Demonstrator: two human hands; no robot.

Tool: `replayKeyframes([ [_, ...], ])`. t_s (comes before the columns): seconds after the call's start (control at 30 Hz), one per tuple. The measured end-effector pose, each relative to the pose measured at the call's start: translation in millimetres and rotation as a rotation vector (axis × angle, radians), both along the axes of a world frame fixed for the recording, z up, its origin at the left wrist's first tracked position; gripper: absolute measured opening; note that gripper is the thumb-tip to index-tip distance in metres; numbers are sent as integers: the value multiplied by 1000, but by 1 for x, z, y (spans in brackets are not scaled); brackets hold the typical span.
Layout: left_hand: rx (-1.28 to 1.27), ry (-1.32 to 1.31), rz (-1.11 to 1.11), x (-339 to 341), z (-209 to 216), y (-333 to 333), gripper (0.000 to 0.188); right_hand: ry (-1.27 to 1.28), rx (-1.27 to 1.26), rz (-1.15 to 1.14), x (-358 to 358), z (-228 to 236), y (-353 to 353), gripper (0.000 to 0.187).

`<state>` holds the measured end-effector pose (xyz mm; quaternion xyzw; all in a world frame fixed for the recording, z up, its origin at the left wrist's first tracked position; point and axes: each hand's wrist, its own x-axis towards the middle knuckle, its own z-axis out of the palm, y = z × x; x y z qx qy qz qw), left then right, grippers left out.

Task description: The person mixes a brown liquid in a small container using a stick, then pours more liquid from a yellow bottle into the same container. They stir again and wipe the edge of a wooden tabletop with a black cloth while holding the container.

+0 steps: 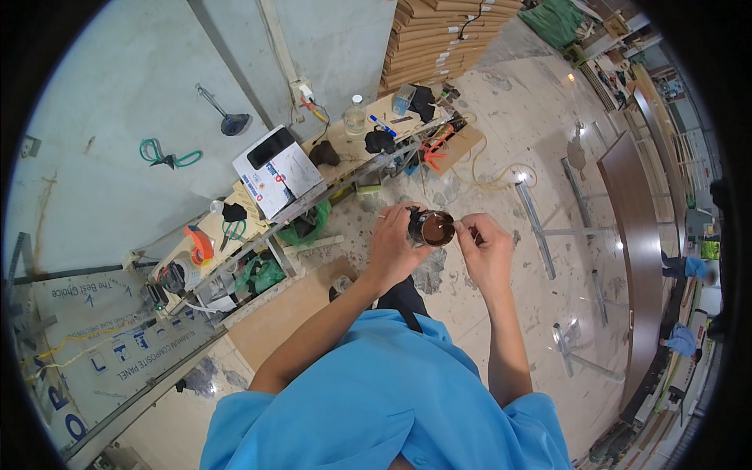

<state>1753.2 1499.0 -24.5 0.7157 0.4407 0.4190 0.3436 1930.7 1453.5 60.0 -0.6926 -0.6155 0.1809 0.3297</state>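
Observation:
My left hand (392, 244) is wrapped round a small dark can (415, 225), held up in front of my body. The can is tilted so that its round mouth faces me, and glossy brown stuff, perhaps paint, shows inside. At the can's right rim my right hand (484, 241) has thumb and fingers pinched together. Whatever that pinch holds, if anything, is too small or hidden to name.
A narrow workbench (337, 174) runs along the wall at left, bearing a white box (274, 186) with a phone (270, 149), a clear bottle (355, 116) and an orange tape dispenser (201, 244). Metal tubes (536, 227) lie on the floor at right, near a long brown panel (631, 251).

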Motion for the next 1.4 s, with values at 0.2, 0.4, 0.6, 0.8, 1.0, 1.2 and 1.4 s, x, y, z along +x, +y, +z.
replayKeyframes([
  [0.2,-10,23,7,0,-3,0,70,108,-18,-25,1,-1,-1,13],
  [0.4,-35,31,7,0,-5,0,70,143,-31,-40,1,-1,-1,14],
  [0.6,-58,25,-1,-1,-6,-1,70,184,-50,-18,-3,-3,1,14],
  [0.8,-35,9,-12,0,-8,0,74,164,-73,41,-8,-1,8,11],
  [1.0,-66,6,-26,-2,-8,1,72,-158,1,109,-5,4,17,6],
  [1.2,-89,-11,-16,-4,-11,1,73,-11,-23,11,-7,9,21,8],
  [1.4,-65,12,-15,-5,-12,4,73,56,-101,94,-9,11,25,10],
])
